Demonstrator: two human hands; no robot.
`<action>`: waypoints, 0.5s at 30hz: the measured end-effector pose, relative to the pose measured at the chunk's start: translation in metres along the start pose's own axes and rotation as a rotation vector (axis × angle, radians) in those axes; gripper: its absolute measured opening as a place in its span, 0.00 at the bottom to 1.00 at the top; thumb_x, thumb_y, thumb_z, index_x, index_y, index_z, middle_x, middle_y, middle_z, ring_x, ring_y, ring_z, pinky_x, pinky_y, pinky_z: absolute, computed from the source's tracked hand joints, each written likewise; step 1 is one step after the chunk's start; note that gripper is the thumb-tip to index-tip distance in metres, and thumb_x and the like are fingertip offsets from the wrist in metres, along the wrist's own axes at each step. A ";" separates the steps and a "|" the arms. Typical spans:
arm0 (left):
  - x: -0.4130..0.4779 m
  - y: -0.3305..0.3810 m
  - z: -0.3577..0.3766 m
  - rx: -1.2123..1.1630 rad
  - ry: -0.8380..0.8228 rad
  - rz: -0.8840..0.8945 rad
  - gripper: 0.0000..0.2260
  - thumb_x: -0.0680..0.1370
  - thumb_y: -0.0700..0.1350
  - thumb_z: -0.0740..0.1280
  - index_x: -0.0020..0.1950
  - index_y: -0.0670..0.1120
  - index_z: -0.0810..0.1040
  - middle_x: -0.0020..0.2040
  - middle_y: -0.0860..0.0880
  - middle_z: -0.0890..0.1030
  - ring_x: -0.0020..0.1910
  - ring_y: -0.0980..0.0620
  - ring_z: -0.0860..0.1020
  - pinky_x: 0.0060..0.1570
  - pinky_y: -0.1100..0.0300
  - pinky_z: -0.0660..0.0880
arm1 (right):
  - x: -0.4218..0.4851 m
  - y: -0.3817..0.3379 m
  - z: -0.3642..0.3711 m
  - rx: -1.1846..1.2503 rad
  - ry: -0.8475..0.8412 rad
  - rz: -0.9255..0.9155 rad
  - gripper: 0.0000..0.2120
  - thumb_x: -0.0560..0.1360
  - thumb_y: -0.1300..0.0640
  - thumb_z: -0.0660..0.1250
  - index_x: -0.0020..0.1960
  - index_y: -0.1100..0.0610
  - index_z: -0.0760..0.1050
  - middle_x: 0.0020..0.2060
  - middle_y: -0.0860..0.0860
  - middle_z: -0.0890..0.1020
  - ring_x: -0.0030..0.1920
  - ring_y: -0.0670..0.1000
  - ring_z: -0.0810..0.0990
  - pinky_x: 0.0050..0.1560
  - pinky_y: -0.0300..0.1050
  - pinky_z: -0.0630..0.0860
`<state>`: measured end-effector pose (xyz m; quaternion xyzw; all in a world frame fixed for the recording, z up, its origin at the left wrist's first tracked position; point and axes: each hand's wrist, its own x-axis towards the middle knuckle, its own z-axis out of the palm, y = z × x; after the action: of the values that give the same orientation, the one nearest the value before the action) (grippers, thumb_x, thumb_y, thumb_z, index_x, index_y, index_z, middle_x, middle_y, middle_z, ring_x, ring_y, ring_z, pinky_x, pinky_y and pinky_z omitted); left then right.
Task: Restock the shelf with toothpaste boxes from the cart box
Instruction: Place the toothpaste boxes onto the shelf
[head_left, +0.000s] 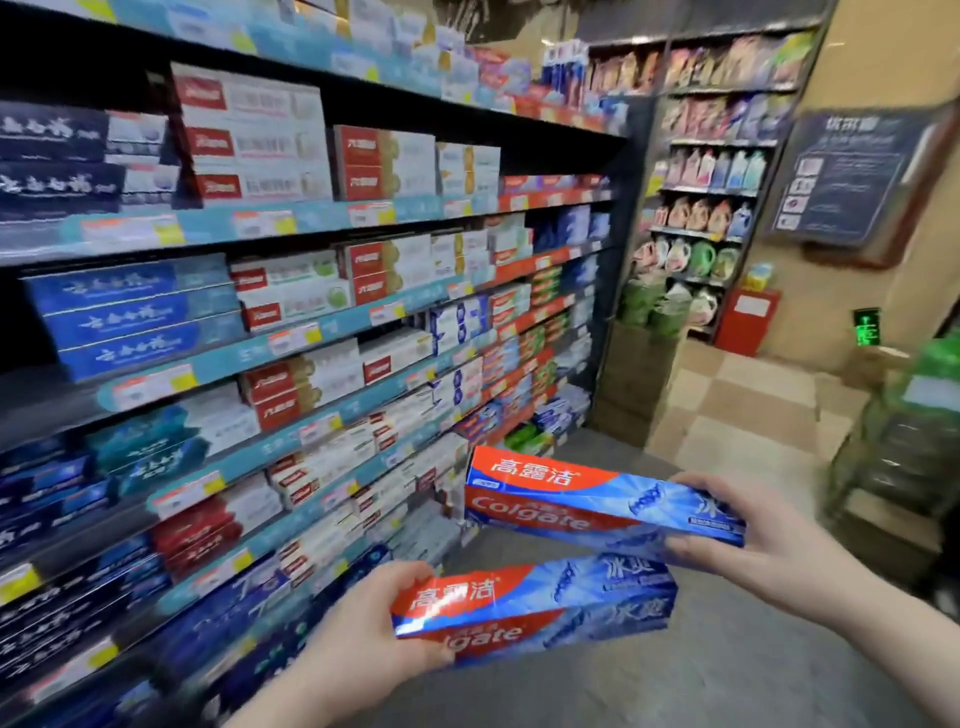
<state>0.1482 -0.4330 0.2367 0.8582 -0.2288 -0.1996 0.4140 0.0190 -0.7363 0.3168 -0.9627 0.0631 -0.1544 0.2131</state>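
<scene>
My left hand (363, 639) grips the red end of a blue and red Colgate toothpaste box (540, 603), held low in front of me. My right hand (748, 540) grips the blue end of a second, matching Colgate box (587, 499), held a little higher and further right. Both boxes lie roughly level, pointing toward the shelf unit (322, 327) on my left, which is packed with rows of toothpaste boxes on several levels. The cart box is not in view.
A second shelf unit (711, 171) with detergent bottles and bags stands at the aisle's far end. A red bin (745, 322) sits beside it. Green packaged goods (904, 431) stand blurred at the right. Grey and checkered floor (727, 415) runs ahead.
</scene>
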 end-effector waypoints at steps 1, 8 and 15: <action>0.015 0.018 0.014 -0.001 -0.014 0.011 0.22 0.56 0.54 0.73 0.45 0.65 0.68 0.54 0.59 0.75 0.52 0.59 0.76 0.57 0.62 0.73 | 0.003 0.019 -0.014 0.000 0.003 0.006 0.30 0.52 0.19 0.57 0.47 0.34 0.68 0.48 0.34 0.77 0.50 0.42 0.76 0.52 0.43 0.72; 0.105 0.117 0.089 0.006 -0.047 0.068 0.22 0.57 0.54 0.75 0.43 0.66 0.66 0.49 0.62 0.73 0.50 0.58 0.76 0.54 0.63 0.72 | 0.046 0.128 -0.086 -0.030 0.028 -0.011 0.28 0.60 0.35 0.63 0.53 0.50 0.76 0.41 0.40 0.76 0.44 0.43 0.73 0.45 0.28 0.67; 0.204 0.161 0.113 0.057 -0.053 0.169 0.20 0.65 0.48 0.76 0.45 0.62 0.67 0.47 0.64 0.71 0.46 0.64 0.73 0.43 0.73 0.69 | 0.110 0.201 -0.099 -0.041 0.073 0.004 0.32 0.59 0.34 0.62 0.56 0.52 0.75 0.48 0.48 0.79 0.51 0.51 0.76 0.53 0.45 0.69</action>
<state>0.2177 -0.7057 0.2694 0.8416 -0.3168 -0.1801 0.3986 0.0794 -0.9770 0.3457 -0.9604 0.0759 -0.1875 0.1914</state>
